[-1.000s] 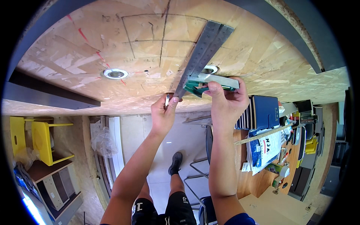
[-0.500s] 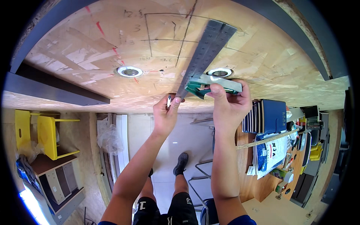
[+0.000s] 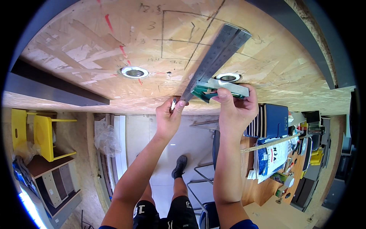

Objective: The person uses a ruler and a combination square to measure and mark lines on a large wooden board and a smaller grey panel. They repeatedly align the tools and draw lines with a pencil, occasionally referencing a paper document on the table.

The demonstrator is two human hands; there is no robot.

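Note:
Both arms reach up to a chipboard ceiling panel [image 3: 95,49] marked with pencil lines and red strokes. My right hand [image 3: 236,110] grips the green stock of a steel try square [image 3: 217,57] and presses it flat on the panel, its long blade pointing away toward the drawn rectangle. My left hand [image 3: 169,116] holds a small pencil [image 3: 174,104] with its tip at the near end of the blade. Two round recessed fittings, one on the left [image 3: 134,71] and one on the right [image 3: 228,78], sit in the panel on either side of the blade.
Dark beams [image 3: 53,89] cross the panel at left and upper right. Below stand yellow chairs [image 3: 42,135] on a shelf unit at left and a cluttered wooden bench [image 3: 282,160] with blue folders at right. My legs stand on a metal frame [image 3: 202,183].
The view has tilted, so the panel and fittings sit lower and further right in the picture. Both hands have kept their hold on the square and the pencil.

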